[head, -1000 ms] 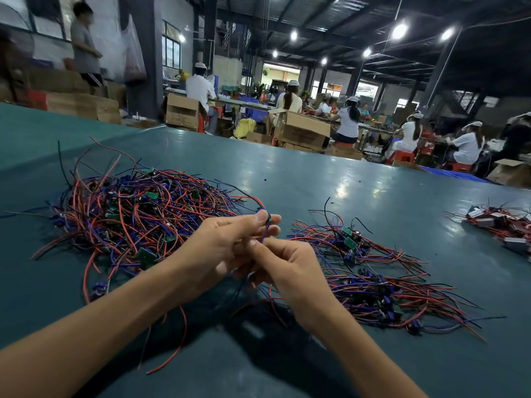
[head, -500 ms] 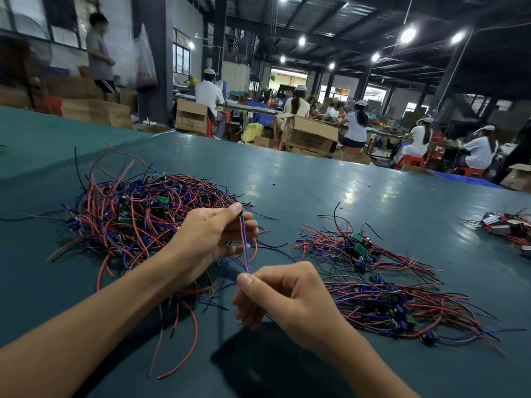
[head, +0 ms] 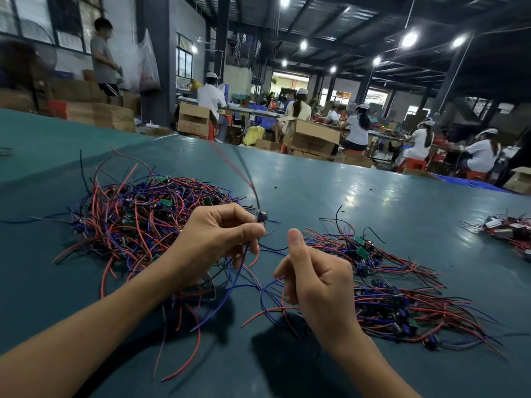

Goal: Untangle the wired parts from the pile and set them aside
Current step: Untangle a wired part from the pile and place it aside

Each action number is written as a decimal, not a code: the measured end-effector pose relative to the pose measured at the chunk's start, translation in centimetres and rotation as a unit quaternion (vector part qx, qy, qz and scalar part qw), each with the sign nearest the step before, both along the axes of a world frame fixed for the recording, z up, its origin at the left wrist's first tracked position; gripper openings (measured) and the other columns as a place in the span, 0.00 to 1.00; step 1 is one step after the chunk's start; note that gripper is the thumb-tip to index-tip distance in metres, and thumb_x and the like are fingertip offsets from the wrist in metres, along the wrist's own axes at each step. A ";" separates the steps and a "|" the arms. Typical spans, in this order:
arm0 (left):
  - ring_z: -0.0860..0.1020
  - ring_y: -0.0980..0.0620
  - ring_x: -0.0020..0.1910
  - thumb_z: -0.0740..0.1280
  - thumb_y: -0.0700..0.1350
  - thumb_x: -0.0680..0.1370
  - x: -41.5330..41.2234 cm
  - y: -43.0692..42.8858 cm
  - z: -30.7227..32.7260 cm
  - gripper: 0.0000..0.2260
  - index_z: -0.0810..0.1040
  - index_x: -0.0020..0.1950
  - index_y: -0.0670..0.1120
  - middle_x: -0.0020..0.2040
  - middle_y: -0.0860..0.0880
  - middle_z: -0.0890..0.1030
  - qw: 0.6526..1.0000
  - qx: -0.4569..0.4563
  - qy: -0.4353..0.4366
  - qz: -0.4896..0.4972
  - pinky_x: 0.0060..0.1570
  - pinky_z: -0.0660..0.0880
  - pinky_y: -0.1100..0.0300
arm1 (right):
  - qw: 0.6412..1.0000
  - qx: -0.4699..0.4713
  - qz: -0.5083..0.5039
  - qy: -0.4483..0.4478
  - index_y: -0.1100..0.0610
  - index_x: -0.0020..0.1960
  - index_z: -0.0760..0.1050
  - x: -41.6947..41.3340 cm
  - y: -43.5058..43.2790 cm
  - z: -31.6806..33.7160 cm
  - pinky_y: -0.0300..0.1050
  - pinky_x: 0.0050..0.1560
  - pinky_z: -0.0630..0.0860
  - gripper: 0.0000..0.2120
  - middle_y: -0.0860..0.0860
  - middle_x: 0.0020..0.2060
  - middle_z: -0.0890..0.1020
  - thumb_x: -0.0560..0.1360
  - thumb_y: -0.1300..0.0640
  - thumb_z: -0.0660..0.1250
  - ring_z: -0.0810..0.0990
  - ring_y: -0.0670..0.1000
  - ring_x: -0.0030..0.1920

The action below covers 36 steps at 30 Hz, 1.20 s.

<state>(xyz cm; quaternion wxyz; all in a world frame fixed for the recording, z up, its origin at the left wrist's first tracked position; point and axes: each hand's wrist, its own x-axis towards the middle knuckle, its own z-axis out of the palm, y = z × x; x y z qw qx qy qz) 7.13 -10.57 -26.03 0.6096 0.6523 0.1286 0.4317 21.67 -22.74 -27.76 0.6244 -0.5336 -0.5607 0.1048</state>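
**At the bench, one wired part pinched beside the tangle**

On the teal bench [head: 316, 179], left of centre, lies the tangled pile [head: 135, 222], a dense knot of red, blue and black wires with small green boards caught in it. At its right edge the left grip [head: 212, 242] is raised off the surface. Its fingers are curled and its fingertips are closed on a wired part [head: 262, 217], a small dark piece. Blurred leads rise from this piece up and to the left, and other strands trail from under the grip toward the bench.

Just right of it, and apart from it, the right grip [head: 319, 288] has its thumb upright and its fingers curled round some loose wires [head: 263, 294], a blue loop and a red strand that spill out to the left below the knuckles. I cannot tell whether these belong to the pinched part.

Beside and behind the right grip spreads the sorted heap [head: 402, 305], flatter and more combed out than the pile. Well apart, at the bench's far right edge, sits another small cluster [head: 510, 232]. Beyond the bench, seated workers in white face long tables among cardboard boxes [head: 310, 136].
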 end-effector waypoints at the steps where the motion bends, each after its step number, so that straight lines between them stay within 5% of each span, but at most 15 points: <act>1: 0.77 0.48 0.26 0.83 0.52 0.65 0.1 -0.2 -0.1 0.12 0.84 0.39 0.48 0.33 0.40 0.82 0.999 0.023 0.011 0.020 0.23 0.73 0.61 | 1.000 -0.001 -0.004 0.000 0.54 0.31 0.79 0.0 0.0 0.0 0.59 0.25 0.72 0.31 0.57 0.20 0.73 0.78 0.31 0.60 0.72 0.58 0.21; 6: 0.74 0.50 0.23 0.80 0.55 0.67 0.2 -0.9 -0.6 0.15 0.82 0.39 0.45 0.31 0.45 0.82 0.975 0.166 0.048 0.137 0.21 0.72 0.62 | 1.000 -0.015 -0.026 0.004 0.53 0.33 0.80 0.3 0.3 -0.1 0.59 0.26 0.73 0.27 0.55 0.21 0.74 0.78 0.35 0.61 0.73 0.55 0.21; 10: 0.76 0.59 0.28 0.79 0.53 0.69 0.2 -0.8 -0.8 0.14 0.83 0.40 0.43 0.31 0.53 0.81 0.903 0.349 0.069 0.241 0.31 0.71 0.68 | 0.999 -0.031 -0.022 0.010 0.54 0.34 0.81 0.3 0.5 -0.2 0.58 0.28 0.75 0.25 0.52 0.22 0.76 0.78 0.38 0.61 0.75 0.53 0.22; 14: 0.77 0.57 0.30 0.78 0.53 0.71 0.0 -0.4 -1.0 0.13 0.83 0.41 0.44 0.33 0.54 0.81 0.858 0.430 0.095 0.264 0.33 0.72 0.67 | 0.998 -0.057 -0.022 0.010 0.56 0.35 0.83 0.4 0.4 -0.1 0.52 0.26 0.74 0.23 0.52 0.24 0.78 0.81 0.43 0.62 0.77 0.54 0.22; 16: 0.77 0.54 0.28 0.77 0.54 0.71 0.2 -0.6 -1.0 0.13 0.83 0.41 0.45 0.31 0.51 0.81 0.897 0.363 0.092 0.236 0.30 0.74 0.61 | 0.993 -0.081 0.025 0.083 0.56 0.40 0.84 0.6 0.5 0.2 0.46 0.23 0.71 0.19 0.53 0.25 0.78 0.82 0.48 0.64 0.75 0.55 0.22; 19: 0.73 0.50 0.22 0.74 0.57 0.75 0.5 -1.0 -0.7 0.16 0.85 0.44 0.44 0.29 0.48 0.79 0.992 0.086 0.061 0.073 0.20 0.71 0.62 | 0.941 -0.136 0.135 0.277 0.55 0.50 0.85 1.0 0.5 1.2 0.42 0.25 0.69 0.11 0.52 0.30 0.76 0.77 0.50 0.68 0.72 0.51 0.24; 22: 0.74 0.55 0.25 0.74 0.59 0.74 1.0 -1.4 -0.6 0.20 0.86 0.48 0.41 0.28 0.50 0.73 0.990 -0.105 0.045 -0.088 0.17 0.67 0.66 | 0.907 -0.161 0.183 0.344 0.51 0.57 0.85 1.6 0.5 1.9 0.40 0.23 0.67 0.20 0.49 0.32 0.74 0.68 0.44 0.72 0.71 0.48 0.26; 28: 0.72 0.59 0.26 0.75 0.59 0.73 1.4 -2.2 -1.2 0.20 0.85 0.49 0.42 0.28 0.53 0.69 0.953 -0.176 0.085 -0.232 0.17 0.65 0.68 | 0.888 -0.160 0.232 0.364 0.53 0.56 0.85 1.9 0.7 2.0 0.37 0.22 0.63 0.19 0.47 0.27 0.71 0.72 0.41 0.70 0.69 0.45 0.25; 32: 0.72 0.61 0.24 0.69 0.46 0.81 0.9 -2.1 -1.0 0.09 0.84 0.56 0.43 0.35 0.50 0.76 0.933 -0.181 0.116 -0.288 0.17 0.65 0.69 | 0.907 -0.126 0.182 0.357 0.53 0.48 0.87 2.6 0.9 2.1 0.36 0.22 0.61 0.14 0.47 0.27 0.70 0.70 0.44 0.72 0.70 0.44 0.24; 36: 0.71 0.59 0.23 0.72 0.42 0.79 0.6 -1.8 -0.8 0.16 0.80 0.65 0.39 0.38 0.46 0.80 0.939 -0.176 0.123 -0.267 0.17 0.65 0.69 | 0.934 -0.054 0.104 0.338 0.57 0.46 0.86 5.1 0.5 2.8 0.38 0.22 0.62 0.12 0.48 0.28 0.70 0.75 0.48 0.71 0.66 0.46 0.24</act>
